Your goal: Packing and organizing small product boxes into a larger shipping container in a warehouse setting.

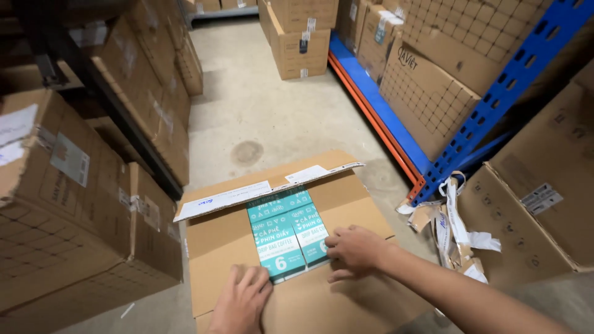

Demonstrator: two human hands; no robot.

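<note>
Both hands lie flat and empty, left hand on the carton flap, right hand apparently touching the teal packs.

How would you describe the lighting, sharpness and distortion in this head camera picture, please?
In the head view, light is soft and even on the concrete floor, dimmer at the upper left shelving. The teal packs in the open carton read sharp; the left hand and right hand are slightly soft. The blue rack upright leans strongly, a wide-angle effect. No glare shows.
</note>
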